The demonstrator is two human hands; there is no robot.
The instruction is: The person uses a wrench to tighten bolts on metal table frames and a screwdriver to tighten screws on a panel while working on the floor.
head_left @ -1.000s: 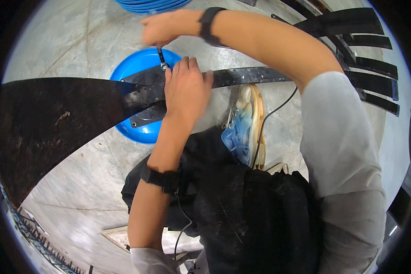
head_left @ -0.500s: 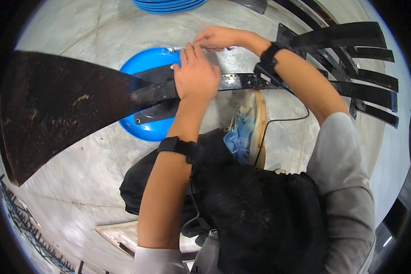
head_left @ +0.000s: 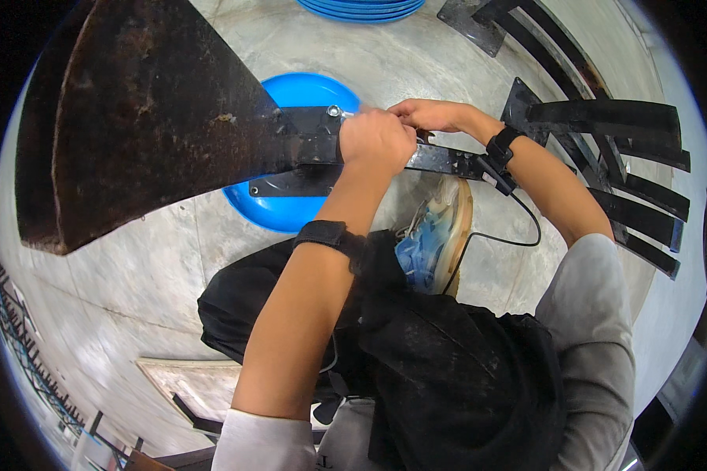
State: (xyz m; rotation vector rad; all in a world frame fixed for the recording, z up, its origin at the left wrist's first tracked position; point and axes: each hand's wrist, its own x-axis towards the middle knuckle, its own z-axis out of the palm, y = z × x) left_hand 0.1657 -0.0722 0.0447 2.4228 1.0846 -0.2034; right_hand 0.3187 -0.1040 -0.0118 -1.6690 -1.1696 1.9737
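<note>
A dark, worn metal piece with a wide flared panel (head_left: 165, 118) extends left from a narrow metal bar (head_left: 448, 160). Flat black mounting plates (head_left: 291, 185) with corner holes sit at their junction, over a round blue dish (head_left: 314, 88) on the floor. My left hand (head_left: 377, 141) is closed in a fist over the bar; a bright metal piece (head_left: 346, 115) shows beside it at a plate corner. My right hand (head_left: 432, 115) meets the left fingertips, its fingers curled together above the bar. What either hand grips is hidden.
Several blue dishes (head_left: 361, 11) are stacked at the far edge. Dark curved metal frames (head_left: 605, 125) lie on the right. My shoe (head_left: 440, 235) stands just below the bar. A light framed panel (head_left: 188, 388) rests at lower left. A cable (head_left: 526, 208) hangs from my right wrist strap.
My left hand has gone from extended fingers to a fist, and my right hand is lower and nearer the bar. The whole view has turned, raising the flared panel in the picture.
</note>
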